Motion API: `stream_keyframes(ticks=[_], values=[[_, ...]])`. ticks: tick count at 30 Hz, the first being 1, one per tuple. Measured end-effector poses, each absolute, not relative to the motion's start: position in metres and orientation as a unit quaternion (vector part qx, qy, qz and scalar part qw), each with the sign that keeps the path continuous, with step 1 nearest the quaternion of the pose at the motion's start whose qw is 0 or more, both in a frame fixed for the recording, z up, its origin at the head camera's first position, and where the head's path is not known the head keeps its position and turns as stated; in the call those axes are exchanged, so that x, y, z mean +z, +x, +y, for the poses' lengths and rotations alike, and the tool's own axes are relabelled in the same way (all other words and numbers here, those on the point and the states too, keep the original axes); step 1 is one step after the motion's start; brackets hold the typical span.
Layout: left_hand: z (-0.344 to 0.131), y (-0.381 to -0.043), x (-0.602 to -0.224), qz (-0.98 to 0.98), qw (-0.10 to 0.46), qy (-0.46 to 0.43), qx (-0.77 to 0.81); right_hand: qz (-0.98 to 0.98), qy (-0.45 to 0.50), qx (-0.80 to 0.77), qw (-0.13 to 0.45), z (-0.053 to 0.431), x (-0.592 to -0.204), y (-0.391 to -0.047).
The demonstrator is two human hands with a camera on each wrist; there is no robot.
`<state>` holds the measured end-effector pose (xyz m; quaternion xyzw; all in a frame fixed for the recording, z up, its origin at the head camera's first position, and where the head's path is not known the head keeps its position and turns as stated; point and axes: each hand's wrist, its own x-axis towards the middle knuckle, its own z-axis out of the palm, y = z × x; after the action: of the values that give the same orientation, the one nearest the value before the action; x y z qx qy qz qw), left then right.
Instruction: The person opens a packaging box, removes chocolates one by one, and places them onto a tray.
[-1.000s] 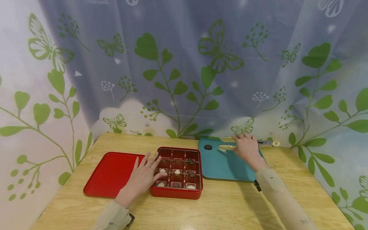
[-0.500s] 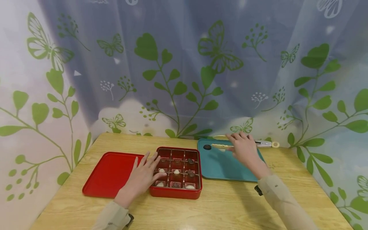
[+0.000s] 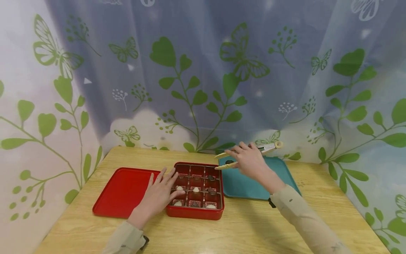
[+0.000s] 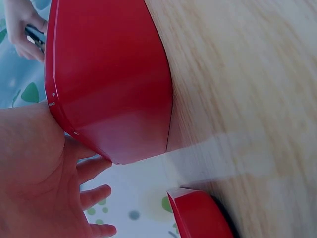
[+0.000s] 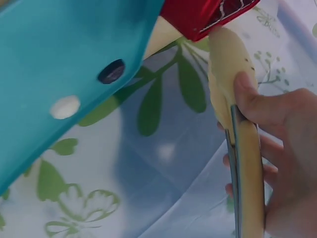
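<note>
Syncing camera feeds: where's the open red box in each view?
Head: open red box lower centre, left of teal tray.
Left wrist: large, upper left of centre, cut by top edge.
Right wrist: only a corner, top edge, right of centre.
Shared landmark: right hand, in all three.

Lettering check, head and both wrist views: no text, label, brand, number or sign can be read

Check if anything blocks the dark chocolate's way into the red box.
Sideways, yes: the low rim of the teal tray and the wall of the red box stand in the way of the dark chocolate. The tongs in the right hand reach toward that wall. Above, the box is open.
</note>
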<state>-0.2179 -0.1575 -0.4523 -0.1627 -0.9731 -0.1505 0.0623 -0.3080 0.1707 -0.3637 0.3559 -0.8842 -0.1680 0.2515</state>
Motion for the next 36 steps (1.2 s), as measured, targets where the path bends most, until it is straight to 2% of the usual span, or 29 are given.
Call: stream_keyframes(ticks=[10, 20, 26, 36], values=[[-0.158, -0.218, -0.454, -0.973, 0.065, -0.162, -0.152, -0.857, 0.404, -0.254, 0.194, 0.13, -0.352, -0.311], [-0.157, -0.217, -0.45, -0.973, 0.065, -0.159, -0.156, -0.859, 0.367, -0.335, 0.123, 0.086, -0.349, -0.302], [-0.157, -0.218, -0.451, -0.973, 0.069, -0.16, -0.15, -0.86, 0.357, -0.344, 0.118, 0.077, -0.36, -0.305], [-0.158, -0.219, -0.455, -0.974, 0.063, -0.156, -0.15, -0.87, 0.37, -0.286, 0.158, 0.1, -0.36, -0.304]])
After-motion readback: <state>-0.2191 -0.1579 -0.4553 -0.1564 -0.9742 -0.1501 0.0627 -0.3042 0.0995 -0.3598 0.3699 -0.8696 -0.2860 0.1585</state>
